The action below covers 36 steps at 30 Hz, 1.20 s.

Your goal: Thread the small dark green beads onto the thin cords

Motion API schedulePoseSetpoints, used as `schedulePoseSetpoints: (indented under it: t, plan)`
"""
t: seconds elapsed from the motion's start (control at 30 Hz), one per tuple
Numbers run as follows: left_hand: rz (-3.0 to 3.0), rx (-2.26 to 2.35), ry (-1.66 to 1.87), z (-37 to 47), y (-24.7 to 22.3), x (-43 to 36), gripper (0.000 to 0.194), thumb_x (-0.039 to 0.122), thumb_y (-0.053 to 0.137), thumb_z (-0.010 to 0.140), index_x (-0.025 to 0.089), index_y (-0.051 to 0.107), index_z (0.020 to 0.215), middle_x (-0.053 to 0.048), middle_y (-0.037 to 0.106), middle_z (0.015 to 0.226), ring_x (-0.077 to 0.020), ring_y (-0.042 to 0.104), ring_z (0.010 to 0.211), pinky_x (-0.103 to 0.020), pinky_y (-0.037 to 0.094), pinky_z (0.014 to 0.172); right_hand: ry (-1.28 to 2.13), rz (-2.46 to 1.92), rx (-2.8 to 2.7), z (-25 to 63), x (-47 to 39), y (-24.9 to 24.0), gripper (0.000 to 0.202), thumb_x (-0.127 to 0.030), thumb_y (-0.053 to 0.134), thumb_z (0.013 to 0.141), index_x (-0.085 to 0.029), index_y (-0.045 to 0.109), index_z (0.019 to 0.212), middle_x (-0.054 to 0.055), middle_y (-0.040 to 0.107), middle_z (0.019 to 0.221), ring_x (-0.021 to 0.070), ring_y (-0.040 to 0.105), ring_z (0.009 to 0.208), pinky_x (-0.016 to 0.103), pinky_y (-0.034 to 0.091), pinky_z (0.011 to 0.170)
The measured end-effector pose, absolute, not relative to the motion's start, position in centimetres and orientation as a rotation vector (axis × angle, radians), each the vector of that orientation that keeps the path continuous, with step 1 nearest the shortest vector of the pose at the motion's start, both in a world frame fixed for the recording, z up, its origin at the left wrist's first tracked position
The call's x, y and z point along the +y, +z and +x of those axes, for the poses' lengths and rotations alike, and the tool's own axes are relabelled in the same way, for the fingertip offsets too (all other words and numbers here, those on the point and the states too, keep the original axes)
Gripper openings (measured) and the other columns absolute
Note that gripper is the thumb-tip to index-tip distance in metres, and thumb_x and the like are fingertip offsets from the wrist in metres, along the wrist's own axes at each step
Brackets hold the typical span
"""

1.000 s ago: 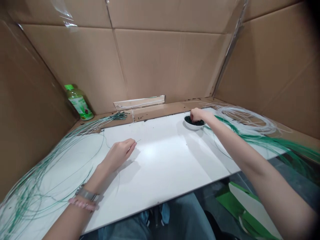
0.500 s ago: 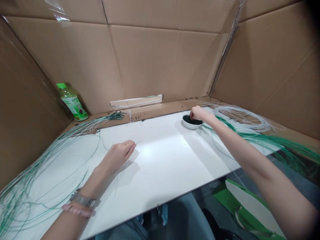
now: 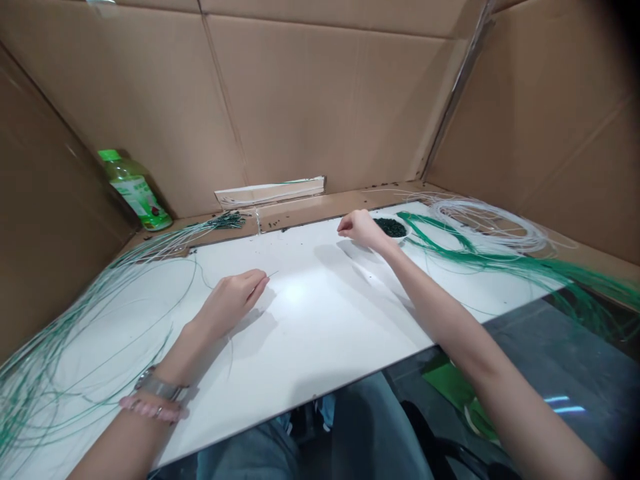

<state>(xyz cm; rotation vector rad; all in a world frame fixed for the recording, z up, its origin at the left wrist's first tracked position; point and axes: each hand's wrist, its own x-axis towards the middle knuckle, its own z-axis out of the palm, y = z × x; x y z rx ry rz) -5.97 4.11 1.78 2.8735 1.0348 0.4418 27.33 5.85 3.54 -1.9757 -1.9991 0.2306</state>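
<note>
Over the white board (image 3: 310, 333), my left hand (image 3: 239, 293) pinches a thin strand (image 3: 273, 273), whose tip sticks out past the fingertips. My right hand (image 3: 357, 227) hangs in the air just left of a white bowl (image 3: 406, 237) filled with small dark green pieces (image 3: 391, 227). The fingers of my right hand are pressed together, and whatever they hold is too small to make out. My right wrist partly covers the bowl's near side.
Green and white strands (image 3: 55, 333) spread along the left side, their dark tips bunched at the back. White coiled strands (image 3: 493, 223) and a green bundle (image 3: 530, 267) lie at the right. A green-capped bottle (image 3: 137, 197) stands back left. Cardboard walls (image 3: 310, 100) enclose the board.
My right hand has come out of the bowl and moved left, fingers closed. My left hand still pinches the strand, nearly in place. The view has shifted slightly.
</note>
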Motion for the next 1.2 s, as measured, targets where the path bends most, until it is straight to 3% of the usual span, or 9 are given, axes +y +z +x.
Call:
schedulePoseSetpoints:
  t: [0.33,1.2]
  plan:
    - [2.874,1.005,0.407,-5.8,1.2,4.2,0.032,0.031,0.026,0.095,0.019,0.044,0.073,0.000,0.053,0.068,-0.0131,0.050,0.061,-0.025,0.034,0.060,0.402,-1.952,-1.911,27.5,6.2,-0.2,0.027,-0.032,0.054,0.090,-0.013,0.057,0.109,0.007,0.060,0.107,0.0165,0.060,0.091,0.036,0.052,0.079]
    - [2.857,0.976,0.397,-5.7,1.2,3.9,0.032,0.031,0.027,0.095,0.019,0.044,0.071,0.001,0.048,0.064,-0.0117,0.047,0.058,-0.024,0.034,0.059,0.463,-1.965,-1.922,27.8,5.5,0.4,0.025,-0.032,0.053,0.090,-0.013,0.058,0.106,0.006,0.061,0.103,0.0149,0.061,0.087,0.034,0.053,0.077]
